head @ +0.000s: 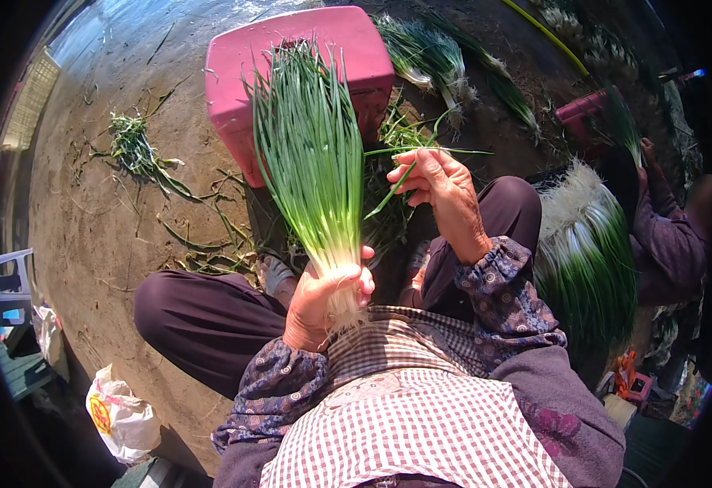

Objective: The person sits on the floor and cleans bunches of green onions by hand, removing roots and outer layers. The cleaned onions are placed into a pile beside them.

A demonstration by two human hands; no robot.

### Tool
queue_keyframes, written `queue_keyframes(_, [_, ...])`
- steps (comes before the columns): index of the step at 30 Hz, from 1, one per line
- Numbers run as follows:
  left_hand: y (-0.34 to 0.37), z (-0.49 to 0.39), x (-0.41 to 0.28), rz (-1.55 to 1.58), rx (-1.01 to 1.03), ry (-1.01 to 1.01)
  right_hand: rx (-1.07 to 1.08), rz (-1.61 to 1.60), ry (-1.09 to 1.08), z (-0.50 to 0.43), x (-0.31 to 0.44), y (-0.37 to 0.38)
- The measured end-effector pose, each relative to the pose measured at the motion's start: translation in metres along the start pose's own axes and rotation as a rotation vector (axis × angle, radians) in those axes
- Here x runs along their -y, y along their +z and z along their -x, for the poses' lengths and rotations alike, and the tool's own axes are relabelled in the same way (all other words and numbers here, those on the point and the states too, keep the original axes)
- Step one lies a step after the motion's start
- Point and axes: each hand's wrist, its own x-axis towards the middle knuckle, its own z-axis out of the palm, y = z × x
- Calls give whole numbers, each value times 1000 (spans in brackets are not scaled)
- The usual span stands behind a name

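Note:
My left hand point(319, 299) grips a thick bunch of green onions point(313, 165) around its white stalks, just above the pale roots. The green tops fan away from me, and their tips overlap a pink plastic stool point(225, 91). To the right of the bunch, my right hand point(444, 195) pinches a few loose green onion leaves point(392, 194) between thumb and fingers. One of these strands crosses behind the fingers and points right.
Leaf scraps point(133, 146) litter the ground at left. More green onions point(432, 55) lie beyond the stool. Beside my right knee stands a large stack of them point(587, 244), near another person point(667, 238) holding a bunch. A white plastic bag point(127, 421) sits at lower left.

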Motion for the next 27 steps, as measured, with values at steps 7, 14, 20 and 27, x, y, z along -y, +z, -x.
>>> queue_keyframes(7, [3, -4, 4, -33, -119, 100, 342, -370, 88, 55, 4, 1])
queue_keyframes(14, [-1, -5, 4, 31, -64, 67, -15, 154, -3, 46, 0, -29])
queue_keyframes(20, [1, -4, 3, 19, -81, 57, 136, 468, -143, 14, -23, 6])
queue_keyframes(27, [3, -2, 2, -36, -106, 52, 178, 96, 68, -9, -26, 32])
